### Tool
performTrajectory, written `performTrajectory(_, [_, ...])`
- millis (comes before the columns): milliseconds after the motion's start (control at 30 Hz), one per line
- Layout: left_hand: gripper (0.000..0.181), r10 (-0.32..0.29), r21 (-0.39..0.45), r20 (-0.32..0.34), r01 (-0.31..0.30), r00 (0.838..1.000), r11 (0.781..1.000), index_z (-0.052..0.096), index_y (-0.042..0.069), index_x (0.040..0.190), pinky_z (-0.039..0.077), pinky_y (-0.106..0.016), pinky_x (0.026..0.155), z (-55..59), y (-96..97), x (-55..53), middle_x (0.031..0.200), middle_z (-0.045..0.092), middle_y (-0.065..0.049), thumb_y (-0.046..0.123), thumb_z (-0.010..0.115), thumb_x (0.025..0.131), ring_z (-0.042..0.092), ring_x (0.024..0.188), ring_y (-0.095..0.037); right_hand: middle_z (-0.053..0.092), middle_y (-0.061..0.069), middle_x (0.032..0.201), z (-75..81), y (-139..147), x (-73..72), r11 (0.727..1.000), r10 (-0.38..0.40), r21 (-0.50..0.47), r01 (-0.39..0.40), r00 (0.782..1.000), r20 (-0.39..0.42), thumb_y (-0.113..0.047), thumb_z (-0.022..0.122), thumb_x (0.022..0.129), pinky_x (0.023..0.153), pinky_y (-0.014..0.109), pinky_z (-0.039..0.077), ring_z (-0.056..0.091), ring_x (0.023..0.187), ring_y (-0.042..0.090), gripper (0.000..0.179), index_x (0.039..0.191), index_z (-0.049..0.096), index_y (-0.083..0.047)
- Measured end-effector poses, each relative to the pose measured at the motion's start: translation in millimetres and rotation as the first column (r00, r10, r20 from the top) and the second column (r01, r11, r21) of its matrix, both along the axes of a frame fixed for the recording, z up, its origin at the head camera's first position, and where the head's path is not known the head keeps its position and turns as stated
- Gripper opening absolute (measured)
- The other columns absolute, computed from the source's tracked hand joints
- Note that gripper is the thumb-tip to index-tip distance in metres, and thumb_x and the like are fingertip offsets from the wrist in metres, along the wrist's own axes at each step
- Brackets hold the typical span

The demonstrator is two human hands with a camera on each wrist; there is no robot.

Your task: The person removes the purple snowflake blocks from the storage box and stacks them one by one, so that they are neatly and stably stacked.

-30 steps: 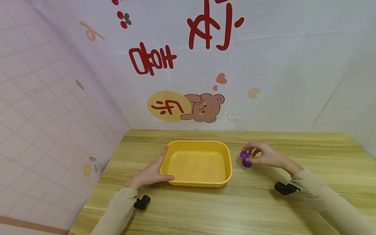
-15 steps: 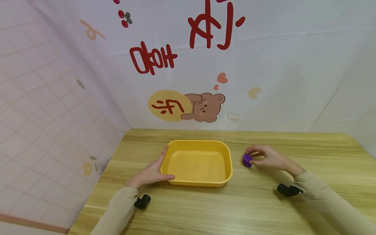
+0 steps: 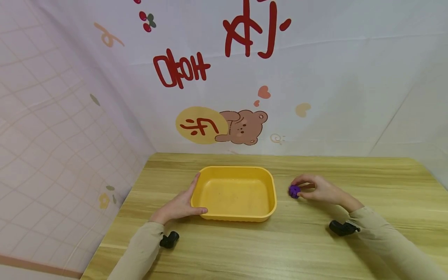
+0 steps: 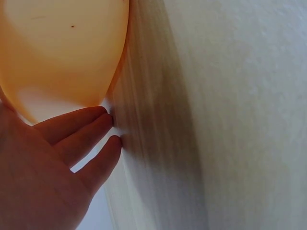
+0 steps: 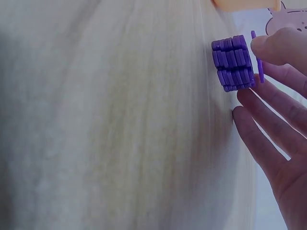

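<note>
My right hand (image 3: 320,189) pinches a thin purple notched disc (image 5: 260,58) between thumb and fingers, held edge-on beside the top of a stack of purple discs (image 5: 233,63). The right wrist view shows a narrow gap between disc and stack. From the head view the disc covers most of the stack, which stands on the table right of the yellow tray (image 3: 238,219). My left hand (image 3: 177,207) lies against the tray's left end, thumb along the front corner and fingers straight along the outer wall. In the left wrist view those fingers (image 4: 91,129) reach the tray's underside edge.
The wooden table (image 3: 245,249) ends at a printed cloth backdrop (image 3: 332,77) with a bear drawing. A second cloth wall (image 3: 52,136) stands on the left. Black wrist-worn devices (image 3: 169,240) hang below both forearms.
The right hand has shifted slightly right and down, bringing the pinched disc from up and left of the stack to line up over it. The left hand and tray have stayed put.
</note>
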State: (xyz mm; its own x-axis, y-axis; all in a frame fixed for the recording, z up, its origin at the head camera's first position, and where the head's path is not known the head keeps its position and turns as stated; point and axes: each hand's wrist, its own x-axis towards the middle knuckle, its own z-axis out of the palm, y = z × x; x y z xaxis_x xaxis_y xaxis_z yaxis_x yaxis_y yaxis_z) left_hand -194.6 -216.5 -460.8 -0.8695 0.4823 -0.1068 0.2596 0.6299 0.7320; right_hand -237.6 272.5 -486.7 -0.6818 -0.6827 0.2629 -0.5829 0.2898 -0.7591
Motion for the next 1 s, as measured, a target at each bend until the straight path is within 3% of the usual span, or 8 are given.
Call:
performTrajectory(233, [0.120,-0.005,0.010,-0.005,0.005,1.000,1.000,-0.009,0.015,0.155,0.037,-0.046,0.103,-0.6,-0.5,0.9,0.141,0.042,-0.027,0.042,0.079,0.078,0.053,0.106,-0.024,0.065,0.016,0.109,-3.0,0.6,-2.5,1.000,-0.002,-0.001,0.002,1.000,-0.006,0.006,0.071,0.084,0.081,0.045,0.054,0.064,0.100,0.025,0.031,0.113,0.062,0.003])
performTrajectory(567, [0.120,-0.002,0.007,0.002,0.002,1.000,1.000,-0.009,0.016,0.155,0.034,-0.048,0.106,0.0,-0.1,1.2,0.148,0.034,-0.026,0.043,0.079,0.078,0.050,0.115,-0.027,0.064,0.016,0.110,-3.8,1.9,-2.3,1.000,0.010,0.012,-0.010,1.000,-0.008,0.005,0.070,0.085,0.079,0.046,0.054,0.063,0.100,0.024,0.032,0.115,0.061,0.003])
performTrajectory(1000, [0.119,-0.017,0.009,-0.005,0.017,1.000,1.000,-0.009,0.014,0.155,0.036,-0.049,0.104,-0.7,0.5,1.6,0.144,0.038,-0.028,0.042,0.078,0.079,0.052,0.107,-0.025,0.063,0.023,0.114,0.0,1.9,1.9,0.999,0.001,0.032,0.000,1.000,-0.021,0.007,0.069,0.084,0.081,0.048,0.053,0.062,0.103,0.026,0.036,0.118,0.058,0.009])
